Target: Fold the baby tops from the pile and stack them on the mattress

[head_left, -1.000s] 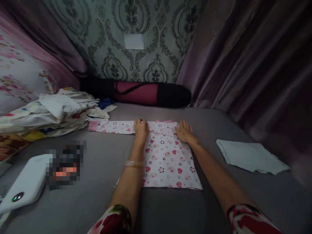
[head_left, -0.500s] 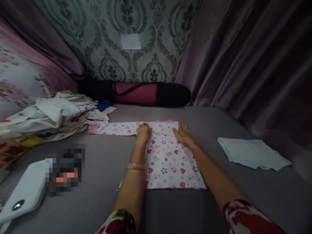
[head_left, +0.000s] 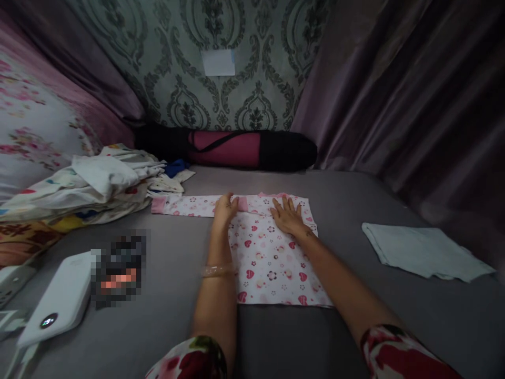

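Note:
A child's long-sleeved shirt (head_left: 272, 263), white with pink hearts and flowers, lies flat on the grey bed sheet. One sleeve (head_left: 187, 206) stretches out to the left and ends in a pink cuff. The other lies folded across the top of the shirt, its pink cuff (head_left: 243, 203) showing between my hands. My left hand (head_left: 225, 209) rests at the base of the left sleeve, thumb apart from the fingers. Spread flat on the folded sleeve and upper shirt is my right hand (head_left: 288, 215).
A folded pale cloth (head_left: 426, 251) lies at the right. On the left are a heap of clothes (head_left: 102, 176), a white power bank (head_left: 59, 300) with cables and a blurred-out object (head_left: 120, 268). A black and maroon long bag (head_left: 224, 149) lies along the wall.
My left hand has shifted slightly left, uncovering the folded sleeve's pink cuff. My right hand has moved inward from the shirt's right edge, its fingers spreading. The view has turned slightly left.

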A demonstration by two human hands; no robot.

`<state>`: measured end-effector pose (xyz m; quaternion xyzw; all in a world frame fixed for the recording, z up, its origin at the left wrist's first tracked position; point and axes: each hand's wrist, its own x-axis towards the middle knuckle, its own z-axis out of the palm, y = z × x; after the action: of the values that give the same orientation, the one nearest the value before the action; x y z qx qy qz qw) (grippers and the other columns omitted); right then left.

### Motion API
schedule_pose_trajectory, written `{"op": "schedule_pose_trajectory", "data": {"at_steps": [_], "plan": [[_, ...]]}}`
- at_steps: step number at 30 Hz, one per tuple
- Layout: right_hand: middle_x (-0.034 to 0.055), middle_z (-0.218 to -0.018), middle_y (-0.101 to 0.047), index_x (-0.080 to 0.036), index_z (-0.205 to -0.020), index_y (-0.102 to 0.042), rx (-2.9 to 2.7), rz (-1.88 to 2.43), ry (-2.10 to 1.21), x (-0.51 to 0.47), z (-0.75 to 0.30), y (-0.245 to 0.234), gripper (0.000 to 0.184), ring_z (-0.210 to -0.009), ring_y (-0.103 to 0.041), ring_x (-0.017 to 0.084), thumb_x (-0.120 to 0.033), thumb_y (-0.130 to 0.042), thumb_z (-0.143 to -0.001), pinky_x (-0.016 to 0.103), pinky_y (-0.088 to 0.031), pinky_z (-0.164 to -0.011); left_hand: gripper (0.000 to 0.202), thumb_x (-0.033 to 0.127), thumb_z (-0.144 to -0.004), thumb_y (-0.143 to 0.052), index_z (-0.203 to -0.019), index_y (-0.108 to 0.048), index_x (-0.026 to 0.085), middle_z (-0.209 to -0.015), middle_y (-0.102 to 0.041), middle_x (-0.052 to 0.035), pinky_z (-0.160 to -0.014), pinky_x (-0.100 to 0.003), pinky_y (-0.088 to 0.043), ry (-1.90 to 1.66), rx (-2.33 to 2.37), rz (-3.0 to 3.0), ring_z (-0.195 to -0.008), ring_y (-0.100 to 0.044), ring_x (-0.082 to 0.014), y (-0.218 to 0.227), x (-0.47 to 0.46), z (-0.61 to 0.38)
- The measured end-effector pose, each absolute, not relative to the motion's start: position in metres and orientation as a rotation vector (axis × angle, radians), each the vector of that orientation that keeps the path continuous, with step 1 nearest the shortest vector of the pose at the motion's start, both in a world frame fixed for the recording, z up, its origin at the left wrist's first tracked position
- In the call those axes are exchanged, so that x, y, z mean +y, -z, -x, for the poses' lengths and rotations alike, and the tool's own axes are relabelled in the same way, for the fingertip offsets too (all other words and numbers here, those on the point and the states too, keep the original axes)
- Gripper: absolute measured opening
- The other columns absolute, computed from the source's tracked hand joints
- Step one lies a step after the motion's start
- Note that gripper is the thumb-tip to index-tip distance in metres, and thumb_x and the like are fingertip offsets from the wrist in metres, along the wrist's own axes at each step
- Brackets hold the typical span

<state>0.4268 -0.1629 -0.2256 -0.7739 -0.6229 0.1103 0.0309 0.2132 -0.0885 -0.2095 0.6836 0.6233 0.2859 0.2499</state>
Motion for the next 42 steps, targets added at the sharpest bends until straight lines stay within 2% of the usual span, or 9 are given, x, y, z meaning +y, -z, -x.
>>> {"op": "schedule_pose_trajectory", "data": {"at_steps": [4,8,12,19,23,27,33,38,42], "plan": [[0.0095,-0.161,-0.002,-0.027,-0.153,-0.020,-1.916,2.448,-0.472,-0.158,-0.425,0.213,0.063,-0.147,0.000,0.032,-0.055,-0.018,-0.097,0.058,-0.002,-0.113,0.036,0.030,-0.088,-0.050,-0.117,-0.063,0.013,-0.114,-0.068,-0.0147,-0.093,-0.032,-0.046,-0.892,1.728,-1.718,-0.107,-0.063,-0.0234,0.206,-0.083,-0.203],[0.0129,-0.160,-0.012,-0.019,-0.151,-0.028,-1.988,2.316,-0.173,-0.151,-0.395,0.207,0.059,-0.147,-0.004,0.028,-0.045,-0.020,-0.099,0.053,0.001,-0.115,0.031,0.027,-0.086,-0.051,-0.107,-0.067,0.012,-0.106,-0.070,-0.0146,-0.091,-0.033,-0.047,-1.077,1.764,-1.599,-0.102,-0.065,-0.0233,0.198,-0.083,-0.195],[0.0098,-0.159,-0.019,-0.025,-0.151,-0.028,-2.136,2.108,-0.200,-0.147,-0.359,0.220,0.056,-0.146,-0.010,0.027,-0.046,-0.020,-0.099,0.053,-0.006,-0.115,0.031,0.029,-0.085,-0.048,-0.103,-0.068,0.012,-0.100,-0.071,-0.0115,-0.086,-0.032,-0.050,-1.246,1.737,-1.498,-0.095,-0.066,-0.0213,0.193,-0.083,-0.187],[0.0100,-0.159,-0.019,-0.026,-0.151,-0.029,-2.113,2.140,-0.263,-0.145,-0.354,0.226,0.056,-0.146,-0.010,0.030,-0.046,-0.022,-0.099,0.056,-0.006,-0.113,0.036,0.032,-0.084,-0.046,-0.101,-0.068,0.010,-0.095,-0.072,-0.0121,-0.081,-0.032,-0.051,-1.259,1.771,-1.379,-0.091,-0.066,-0.0213,0.201,-0.076,-0.181],[0.0119,-0.158,-0.022,-0.019,-0.148,-0.035,-2.122,2.129,-0.290,-0.136,-0.344,0.213,0.059,-0.146,-0.012,0.030,-0.048,-0.020,-0.099,0.055,-0.003,-0.114,0.035,0.032,-0.083,-0.046,-0.099,-0.068,0.010,-0.095,-0.072,-0.0123,-0.084,-0.033,-0.050,-1.229,1.784,-1.365,-0.092,-0.066,-0.0221,0.200,-0.074,-0.181],[0.0127,-0.156,-0.026,-0.008,-0.149,-0.030,-2.178,1.954,-0.191,-0.126,-0.322,0.216,0.063,-0.145,-0.015,0.026,-0.045,-0.022,-0.099,0.046,-0.003,-0.117,0.031,0.032,-0.085,-0.046,-0.097,-0.067,0.013,-0.097,-0.070,-0.0135,-0.089,-0.039,-0.047,-1.158,1.940,-1.405,-0.098,-0.064,-0.0264,0.200,-0.081,-0.173],[0.0157,-0.157,-0.021,0.000,-0.149,-0.026,-2.161,1.930,-0.292,-0.123,-0.309,0.233,0.068,-0.146,-0.013,0.027,-0.044,-0.024,-0.098,0.042,-0.009,-0.117,0.041,0.033,-0.083,-0.051,-0.118,-0.050,0.011,-0.123,-0.053,-0.0233,-0.101,-0.056,-0.034,-1.208,2.377,-1.118,-0.125,-0.044,-0.0380,0.196,-0.093,-0.160],[0.0116,-0.158,-0.023,-0.008,-0.150,-0.027,-2.177,1.929,-0.494,-0.115,-0.328,0.218,0.067,-0.146,-0.015,0.023,-0.049,-0.014,-0.099,0.038,-0.011,-0.117,0.052,0.032,-0.082,-0.048,-0.126,-0.035,0.009,-0.132,-0.041,-0.0277,-0.101,-0.060,-0.033,-1.205,2.454,-0.623,-0.128,-0.038,-0.0419,0.197,-0.090,-0.148],[0.0156,-0.157,-0.023,-0.002,-0.149,-0.026,-1.993,2.053,-0.326,-0.109,-0.354,0.214,0.069,-0.145,-0.016,0.024,-0.048,-0.013,-0.098,0.038,-0.010,-0.117,0.049,0.027,-0.082,-0.041,-0.127,-0.031,0.008,-0.128,-0.042,-0.0291,-0.095,-0.061,-0.038,-1.172,2.436,-0.632,-0.125,-0.042,-0.0437,0.217,-0.079,-0.136]]}}
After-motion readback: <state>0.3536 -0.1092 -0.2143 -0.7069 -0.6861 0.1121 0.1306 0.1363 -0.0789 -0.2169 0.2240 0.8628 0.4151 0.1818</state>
